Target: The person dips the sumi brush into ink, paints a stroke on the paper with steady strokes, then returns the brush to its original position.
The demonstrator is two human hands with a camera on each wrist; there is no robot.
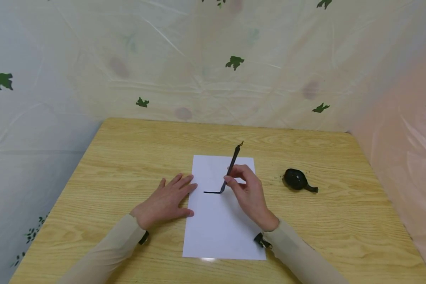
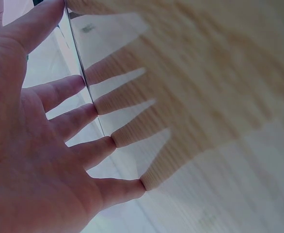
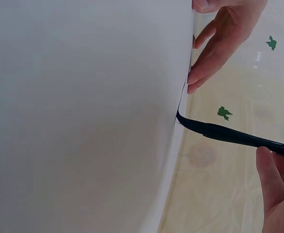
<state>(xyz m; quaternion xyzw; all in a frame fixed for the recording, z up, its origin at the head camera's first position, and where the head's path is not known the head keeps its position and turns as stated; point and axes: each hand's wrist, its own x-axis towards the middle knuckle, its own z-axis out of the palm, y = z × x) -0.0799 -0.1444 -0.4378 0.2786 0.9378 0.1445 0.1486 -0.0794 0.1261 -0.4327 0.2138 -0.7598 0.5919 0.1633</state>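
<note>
Right hand (image 1: 250, 195) pinches one brush (image 1: 232, 162) between thumb and fingers; left hand (image 1: 166, 202) lies spread, fingers straight, fingertips on the left edge of the one paper sheet (image 1: 220, 236). Brush stands on the sheet, tip down at the right end of one black line (image 1: 211, 192), long axis slanting up, away, slightly right. One black dish (image 1: 296, 179) right of sheet, on bench (image 1: 127, 154).

Left hand (image 2: 40, 150) filled the left side, palm facing the camera. Fingers were spread, nearly straight; tips touched the glossy wood-grain tabletop (image 2: 234, 82). Finger-shaped reflections (image 2: 137, 125) ran from them. Pale backdrop (image 2: 45, 68) showed between thumb and fingers.
</note>
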